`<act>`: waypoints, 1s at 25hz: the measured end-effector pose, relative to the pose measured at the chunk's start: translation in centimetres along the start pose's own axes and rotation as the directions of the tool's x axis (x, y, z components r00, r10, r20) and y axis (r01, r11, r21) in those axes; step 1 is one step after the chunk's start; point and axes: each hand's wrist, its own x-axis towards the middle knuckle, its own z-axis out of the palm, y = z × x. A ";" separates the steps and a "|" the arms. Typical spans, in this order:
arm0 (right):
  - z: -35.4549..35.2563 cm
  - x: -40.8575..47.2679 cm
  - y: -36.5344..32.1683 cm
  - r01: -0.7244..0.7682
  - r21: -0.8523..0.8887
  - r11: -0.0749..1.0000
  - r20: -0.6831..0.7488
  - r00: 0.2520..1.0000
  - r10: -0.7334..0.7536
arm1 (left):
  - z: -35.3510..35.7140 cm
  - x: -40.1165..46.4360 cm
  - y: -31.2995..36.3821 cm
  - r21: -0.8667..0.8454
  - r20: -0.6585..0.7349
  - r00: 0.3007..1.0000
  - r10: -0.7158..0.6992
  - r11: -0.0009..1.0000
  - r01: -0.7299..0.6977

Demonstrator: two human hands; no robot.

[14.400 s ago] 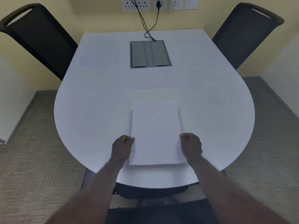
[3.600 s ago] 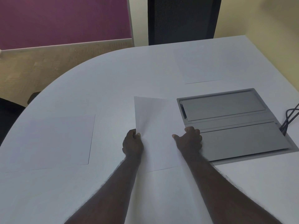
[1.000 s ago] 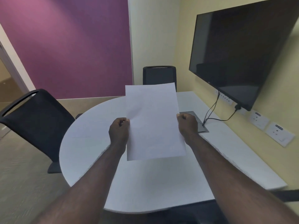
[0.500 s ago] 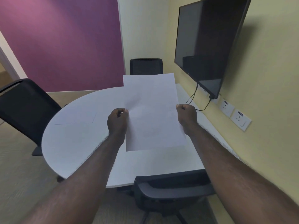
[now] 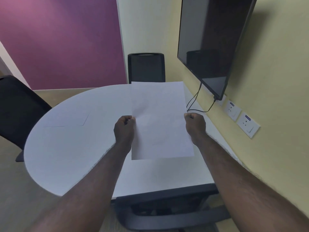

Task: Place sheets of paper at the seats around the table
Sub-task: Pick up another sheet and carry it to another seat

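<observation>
I hold a blank white sheet of paper [image 5: 160, 121] in the air above the white table [image 5: 70, 158]. My left hand [image 5: 124, 129] pinches its left edge and my right hand [image 5: 194, 125] pinches its right edge. The sheet hangs nearly upright over the table's near right part, above the black chair [image 5: 167, 213] tucked in at the near edge. Another sheet [image 5: 66, 118] lies flat on the table's left side, in front of the black chair at the left [image 5: 18, 111].
A third black chair [image 5: 146, 67] stands at the far end. A dark wall screen [image 5: 212, 39] hangs on the yellow wall at the right, with cables [image 5: 195, 104] running down to the table and sockets [image 5: 240, 118] beside it. A purple wall stands behind.
My view has shifted right and tilted down, so the near chair now sits directly below the held sheet. Both hands keep the same grip on the paper.
</observation>
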 end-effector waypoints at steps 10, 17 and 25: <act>1.2 5.2 2.8 -0.029 -0.046 0.999 0.039 0.999 0.031 | 4.3 3.1 -3.2 0.041 0.003 0.998 -0.063 0.997 0.063; 1.7 7.2 5.4 -0.081 -0.085 0.993 0.057 0.995 0.086 | 6.1 3.3 -5.6 0.065 -0.007 0.991 -0.131 0.989 0.131; 3.2 10.0 9.4 -0.138 -0.124 0.983 0.118 0.981 0.153 | 8.0 4.2 -9.0 0.126 -0.030 0.983 -0.182 0.975 0.185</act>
